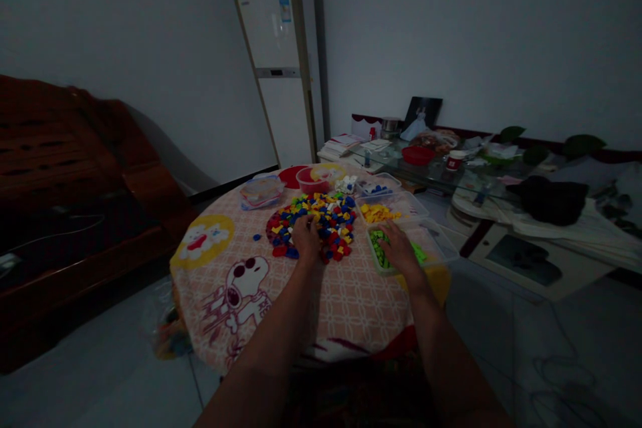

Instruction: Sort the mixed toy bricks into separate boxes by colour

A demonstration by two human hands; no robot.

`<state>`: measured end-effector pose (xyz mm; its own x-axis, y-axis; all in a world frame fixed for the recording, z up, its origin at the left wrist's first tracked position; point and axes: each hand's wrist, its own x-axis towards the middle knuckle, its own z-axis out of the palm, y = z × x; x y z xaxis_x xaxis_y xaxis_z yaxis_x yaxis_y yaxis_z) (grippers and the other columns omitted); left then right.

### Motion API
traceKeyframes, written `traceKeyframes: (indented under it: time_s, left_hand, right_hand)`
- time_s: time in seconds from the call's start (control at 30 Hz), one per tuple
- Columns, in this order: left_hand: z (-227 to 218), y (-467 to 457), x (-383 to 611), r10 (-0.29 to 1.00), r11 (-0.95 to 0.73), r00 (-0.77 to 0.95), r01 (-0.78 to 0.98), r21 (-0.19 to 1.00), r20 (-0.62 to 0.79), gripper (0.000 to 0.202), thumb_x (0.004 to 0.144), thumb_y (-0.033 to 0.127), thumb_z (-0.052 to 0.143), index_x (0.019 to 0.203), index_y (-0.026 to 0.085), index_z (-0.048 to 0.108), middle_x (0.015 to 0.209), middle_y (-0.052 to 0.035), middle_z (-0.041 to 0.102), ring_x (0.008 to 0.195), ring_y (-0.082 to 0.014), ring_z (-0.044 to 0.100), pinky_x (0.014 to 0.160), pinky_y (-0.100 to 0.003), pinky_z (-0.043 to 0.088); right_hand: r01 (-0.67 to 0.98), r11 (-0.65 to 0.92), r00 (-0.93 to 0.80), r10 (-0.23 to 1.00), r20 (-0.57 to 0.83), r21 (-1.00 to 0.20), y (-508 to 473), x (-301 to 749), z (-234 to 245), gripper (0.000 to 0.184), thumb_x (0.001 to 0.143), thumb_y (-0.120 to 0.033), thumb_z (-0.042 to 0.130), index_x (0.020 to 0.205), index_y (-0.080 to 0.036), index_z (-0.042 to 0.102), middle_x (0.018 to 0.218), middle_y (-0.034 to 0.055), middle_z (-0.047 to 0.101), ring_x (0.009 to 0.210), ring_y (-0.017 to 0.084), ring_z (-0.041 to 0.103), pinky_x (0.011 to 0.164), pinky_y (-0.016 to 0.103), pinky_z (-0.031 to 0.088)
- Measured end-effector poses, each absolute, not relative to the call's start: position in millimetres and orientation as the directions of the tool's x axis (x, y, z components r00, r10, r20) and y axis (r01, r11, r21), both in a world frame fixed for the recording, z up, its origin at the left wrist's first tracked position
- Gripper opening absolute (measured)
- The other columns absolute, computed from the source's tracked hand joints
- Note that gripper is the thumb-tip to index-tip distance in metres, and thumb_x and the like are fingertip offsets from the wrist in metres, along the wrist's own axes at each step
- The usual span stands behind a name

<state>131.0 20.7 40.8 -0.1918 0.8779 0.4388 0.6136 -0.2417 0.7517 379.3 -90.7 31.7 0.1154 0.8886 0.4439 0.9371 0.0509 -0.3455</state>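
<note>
A mixed pile of toy building bricks in red, blue, yellow, white and green lies in the middle of the cloth-covered table. My left hand is at the pile's near edge, fingers bent down and drawn together among the bricks. Whatever they pinch is too small and dark to make out. Over a clear plastic container of green bricks rests my right hand. Its fingers are apart, reaching over the green bricks, and the palm hides part of the container. Behind it, another clear container holds yellow bricks.
Farther back are a container with blue bricks, some white bricks, a clear reddish bowl and a lidded clear box. A glass table with clutter stands right; a wooden bench stands left.
</note>
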Motion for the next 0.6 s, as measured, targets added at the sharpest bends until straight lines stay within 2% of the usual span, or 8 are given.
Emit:
traceKeyframes:
  time_s: [0.23,0.43,0.6]
  left_hand:
    - [45,16,159,0.913,-0.303,-0.102,0.480,0.823,0.396,0.022,0.091,0.021,0.058,0.103,0.019,0.076,0.106,-0.0067,0.078,0.098,-0.0221,0.071,0.094,-0.035,0.055]
    - [57,10,208,0.909,-0.405,0.114,0.473,0.782,0.401,0.022,0.090,0.014,0.060,0.102,0.019,0.078,0.108,-0.0074,0.078,0.102,-0.0217,0.071,0.096,-0.036,0.055]
    - [70,15,247,0.857,-0.515,0.284,0.464,0.721,0.429,0.027,0.090,0.009,0.057,0.105,0.018,0.078,0.108,-0.0085,0.078,0.104,-0.0219,0.071,0.099,-0.037,0.055]
  right_hand:
    - [0.922,0.009,0.157,0.905,0.395,-0.388,-94,377,35,0.051,0.086,-0.016,0.052,0.134,-0.025,0.068,0.148,0.0124,0.060,0.136,0.030,0.054,0.115,0.044,0.041]
    - [0.920,0.005,0.160,0.909,0.386,-0.393,-95,377,38,0.048,0.088,-0.017,0.053,0.134,-0.022,0.068,0.151,0.0143,0.058,0.137,0.031,0.054,0.115,0.044,0.041]
    - [0.919,0.024,0.147,0.905,0.400,-0.393,-95,377,40,0.049,0.088,-0.018,0.054,0.135,-0.025,0.067,0.150,0.0122,0.059,0.136,0.032,0.055,0.116,0.044,0.041]
